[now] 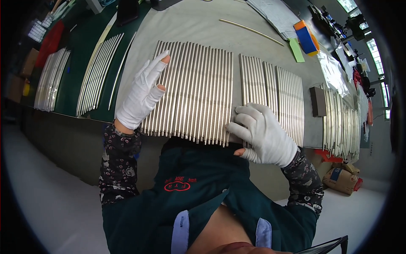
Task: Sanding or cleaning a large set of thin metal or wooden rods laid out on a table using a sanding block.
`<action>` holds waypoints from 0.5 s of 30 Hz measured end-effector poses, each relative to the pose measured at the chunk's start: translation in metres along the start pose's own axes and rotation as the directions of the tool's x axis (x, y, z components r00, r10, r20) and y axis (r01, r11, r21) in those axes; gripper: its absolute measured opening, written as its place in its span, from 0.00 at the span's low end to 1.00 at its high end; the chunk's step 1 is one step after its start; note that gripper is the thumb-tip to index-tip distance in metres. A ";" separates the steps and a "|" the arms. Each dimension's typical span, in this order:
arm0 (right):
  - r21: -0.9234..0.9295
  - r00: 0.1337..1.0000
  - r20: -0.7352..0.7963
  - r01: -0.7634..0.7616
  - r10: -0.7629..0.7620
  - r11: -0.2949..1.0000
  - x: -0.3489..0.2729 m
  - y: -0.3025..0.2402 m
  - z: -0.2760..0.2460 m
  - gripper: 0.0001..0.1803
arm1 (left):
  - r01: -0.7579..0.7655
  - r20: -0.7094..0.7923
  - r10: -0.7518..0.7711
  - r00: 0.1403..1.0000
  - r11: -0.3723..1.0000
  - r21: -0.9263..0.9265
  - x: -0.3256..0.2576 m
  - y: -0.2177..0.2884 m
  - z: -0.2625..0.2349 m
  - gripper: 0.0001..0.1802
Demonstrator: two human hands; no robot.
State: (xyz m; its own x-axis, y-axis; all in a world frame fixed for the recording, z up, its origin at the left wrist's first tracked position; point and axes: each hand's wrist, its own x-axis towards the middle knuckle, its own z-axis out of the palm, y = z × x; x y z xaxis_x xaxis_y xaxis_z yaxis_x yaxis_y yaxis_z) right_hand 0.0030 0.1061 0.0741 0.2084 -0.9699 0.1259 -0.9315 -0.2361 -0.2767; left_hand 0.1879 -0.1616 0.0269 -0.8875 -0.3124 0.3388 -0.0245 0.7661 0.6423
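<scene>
A wide row of thin silver metal rods (198, 89) lies side by side on a grey table (198, 25). My left hand (141, 95), in a white glove with bare fingertips, rests flat on the left part of this row, fingers stretched away from me. My right hand (264, 133), also gloved, lies on the near edge of the table at the gap between this row and a second group of rods (272, 93). Its fingers are spread over the rod ends. Neither hand grips anything.
More rod bundles lie at the right edge (342, 122) and on the green surface to the left (97, 72). A single rod (251, 30) lies farther back. A dark block (318, 101), an orange-blue tape roll (307, 37) and papers (275, 12) sit beyond.
</scene>
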 end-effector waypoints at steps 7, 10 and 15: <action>-0.040 0.998 -0.029 0.047 -0.048 0.998 0.011 -0.002 -0.005 0.29 | 0.003 -0.017 -0.004 1.000 1.000 -0.009 -0.002 -0.001 0.000 0.43; -0.028 0.999 0.003 0.034 -0.034 0.999 0.011 0.000 -0.002 0.29 | 0.004 -0.018 -0.004 1.000 1.000 -0.017 -0.001 0.000 0.001 0.43; -0.043 0.999 0.038 0.038 -0.036 0.998 0.019 -0.003 -0.005 0.29 | -0.002 -0.022 0.002 1.000 1.000 -0.024 -0.002 -0.001 0.001 0.43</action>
State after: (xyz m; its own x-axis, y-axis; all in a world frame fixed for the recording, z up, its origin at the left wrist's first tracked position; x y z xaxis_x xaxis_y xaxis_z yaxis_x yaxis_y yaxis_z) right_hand 0.0078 0.0890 0.0820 0.2529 -0.9624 0.0995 -0.9350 -0.2696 -0.2303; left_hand 0.1893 -0.1615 0.0247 -0.8771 -0.3235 0.3550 -0.0115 0.7530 0.6579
